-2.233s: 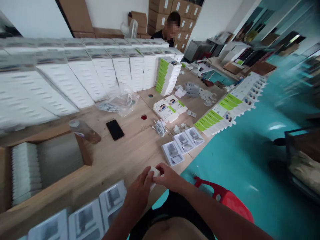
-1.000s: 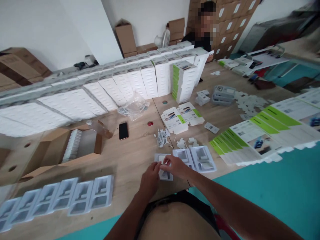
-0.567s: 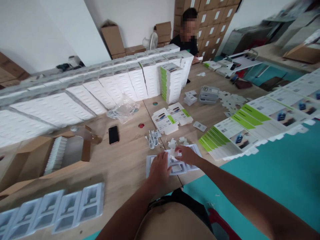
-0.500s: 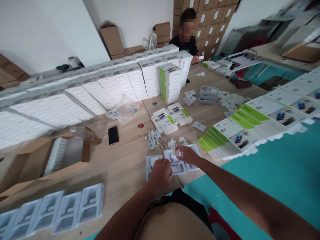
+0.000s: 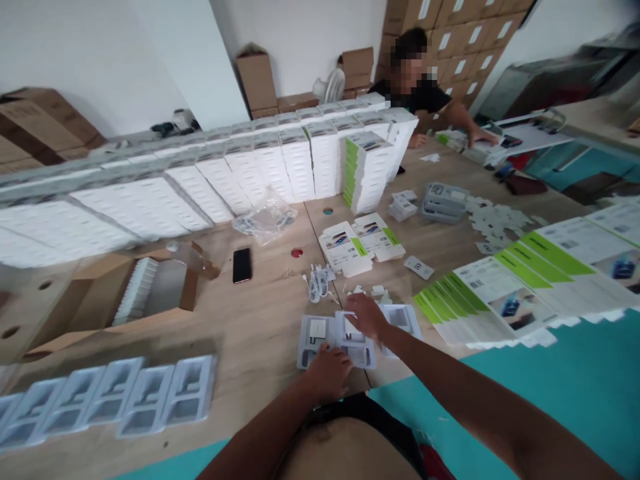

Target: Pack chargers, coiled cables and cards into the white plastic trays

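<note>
My right hand [image 5: 367, 315] reaches over the middle plastic tray [image 5: 369, 343]. Its fingers are closed about a white adapter block [image 5: 351, 327] low in the tray's upper compartment, partly hidden by the hand. My left hand [image 5: 330, 372], fingers apart, rests on the near edges of the middle tray and the left plastic tray [image 5: 304, 327], holding nothing that I can see. In the left tray lies another white block [image 5: 317, 329]. Partly behind my right forearm is a third plastic tray [image 5: 413, 321]. Coiled white cables [image 5: 316, 283] and small white pieces [image 5: 379, 291] lie just beyond.
Flat printed boxes [image 5: 345, 248] lie ahead, with overlapping box sleeves [image 5: 460, 300] to the right. A phone [image 5: 242, 266], an open carton [image 5: 75, 320] and several trays [image 5: 187, 393] are left. Stacked white boxes [image 5: 240, 177] form a wall before a co-worker [image 5: 415, 87].
My right hand has lowered the white adapter block into the middle tray. My left hand has shifted nearer the trays' front edge. The co-worker now reaches to the right. The camera view has turned left.
</note>
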Available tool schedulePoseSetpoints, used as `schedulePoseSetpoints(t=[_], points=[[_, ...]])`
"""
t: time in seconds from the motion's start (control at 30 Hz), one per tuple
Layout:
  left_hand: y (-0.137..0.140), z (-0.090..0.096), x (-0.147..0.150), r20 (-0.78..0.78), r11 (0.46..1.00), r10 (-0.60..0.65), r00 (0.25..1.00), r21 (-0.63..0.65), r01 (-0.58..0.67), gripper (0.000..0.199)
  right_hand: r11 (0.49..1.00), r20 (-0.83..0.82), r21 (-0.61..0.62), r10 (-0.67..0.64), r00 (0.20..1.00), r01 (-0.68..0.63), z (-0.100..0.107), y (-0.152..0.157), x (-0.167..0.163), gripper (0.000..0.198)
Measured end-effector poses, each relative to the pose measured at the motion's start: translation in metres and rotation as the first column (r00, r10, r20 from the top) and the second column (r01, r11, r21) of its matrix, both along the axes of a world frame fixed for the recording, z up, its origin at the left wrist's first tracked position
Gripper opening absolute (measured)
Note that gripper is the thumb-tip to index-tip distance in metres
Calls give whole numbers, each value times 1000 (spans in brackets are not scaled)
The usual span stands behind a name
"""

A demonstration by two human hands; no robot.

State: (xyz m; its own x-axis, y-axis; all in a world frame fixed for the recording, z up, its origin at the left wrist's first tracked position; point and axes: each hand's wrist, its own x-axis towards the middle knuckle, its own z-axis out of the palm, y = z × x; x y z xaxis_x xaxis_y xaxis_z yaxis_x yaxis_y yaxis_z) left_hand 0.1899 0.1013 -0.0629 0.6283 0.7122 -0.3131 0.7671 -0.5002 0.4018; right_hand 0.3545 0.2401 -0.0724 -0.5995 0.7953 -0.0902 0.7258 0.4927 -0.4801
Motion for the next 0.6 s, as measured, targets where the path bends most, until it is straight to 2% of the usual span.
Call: schedulePoseSetpoints(t=[0.17, 0.27, 0.37, 0.47, 0.5, 0.6], points=[[-6, 9, -10, 132, 984, 166, 977, -81, -157, 42, 964, 32, -132, -229, 973, 231, -2, 46, -90, 29], [-12, 21, -31, 292, 945, 327, 899, -94, -313, 41, 932, 45, -160, -322, 946, 325, -8, 60, -124, 29], [-35, 22, -70, 358, 843, 530, 769, -127, -522, 38, 934, -11, -166, -323, 946, 317, -11, 67, -128, 19], [-72, 3, -122, 302, 656, 744, 595, -163, -737, 37, 944, -80, -187, -291, 953, 272, -13, 72, -111, 13], [-83, -5, -139, 283, 609, 782, 556, -155, -778, 37, 944, -98, -196, -289, 952, 266, -14, 74, -105, 13], [-94, -27, -187, 280, 569, 804, 524, -106, -816, 42, 936, -142, -232, -302, 943, 265, -17, 80, -94, 18]])
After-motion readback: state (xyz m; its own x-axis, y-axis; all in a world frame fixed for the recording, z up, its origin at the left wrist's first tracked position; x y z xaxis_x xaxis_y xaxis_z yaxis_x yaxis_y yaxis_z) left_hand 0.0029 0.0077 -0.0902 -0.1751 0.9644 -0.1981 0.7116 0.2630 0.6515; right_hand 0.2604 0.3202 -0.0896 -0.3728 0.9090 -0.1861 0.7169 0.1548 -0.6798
